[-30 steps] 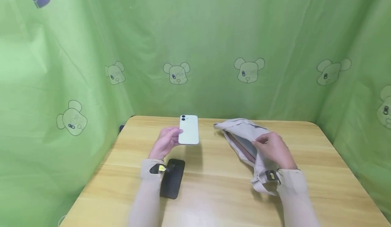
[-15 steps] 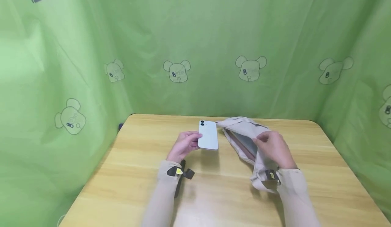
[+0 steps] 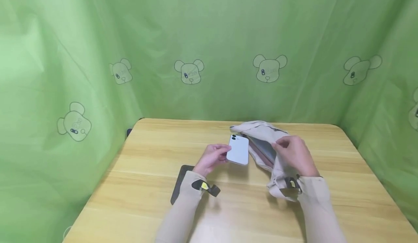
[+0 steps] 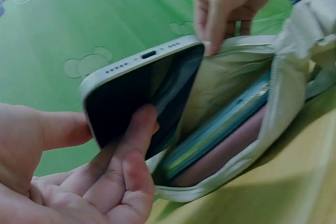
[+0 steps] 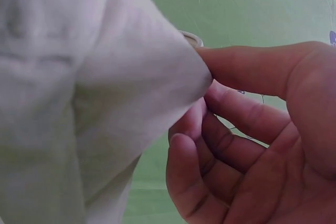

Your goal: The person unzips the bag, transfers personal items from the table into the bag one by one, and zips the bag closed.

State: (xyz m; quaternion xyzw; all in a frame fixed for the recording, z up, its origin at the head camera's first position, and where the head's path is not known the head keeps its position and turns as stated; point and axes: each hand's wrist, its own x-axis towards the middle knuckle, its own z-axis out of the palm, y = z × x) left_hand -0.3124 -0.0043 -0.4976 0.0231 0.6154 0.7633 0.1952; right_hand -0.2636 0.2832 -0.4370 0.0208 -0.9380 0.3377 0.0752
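Observation:
My left hand [image 3: 213, 158] grips a white smartphone [image 3: 238, 150] by its side edge, thumb on the back and fingers under the dark screen. The phone is raised over the table, right beside the mouth of a light beige zippered bag [image 3: 260, 129]. With thumb and forefinger my right hand [image 3: 295, 154] pinches the bag's upper edge and holds the mouth apart. Inside the bag, in the left wrist view, lie a teal zippered item [image 4: 220, 124] and a dusky pink item [image 4: 226, 148]. The right wrist view shows the pinched cloth [image 5: 142, 77] drawn to a point.
A black flat rectangular item [image 3: 180, 183] lies on the wooden table [image 3: 248, 214], partly hidden under the left forearm. Green curtains [image 3: 225, 36] with bear-head prints hang behind and on both sides of the table.
My left hand has carried the white smartphone rightward and slightly toward me, from left of centre to the bag's mouth. The right hand keeps its pinch on the bag with little movement.

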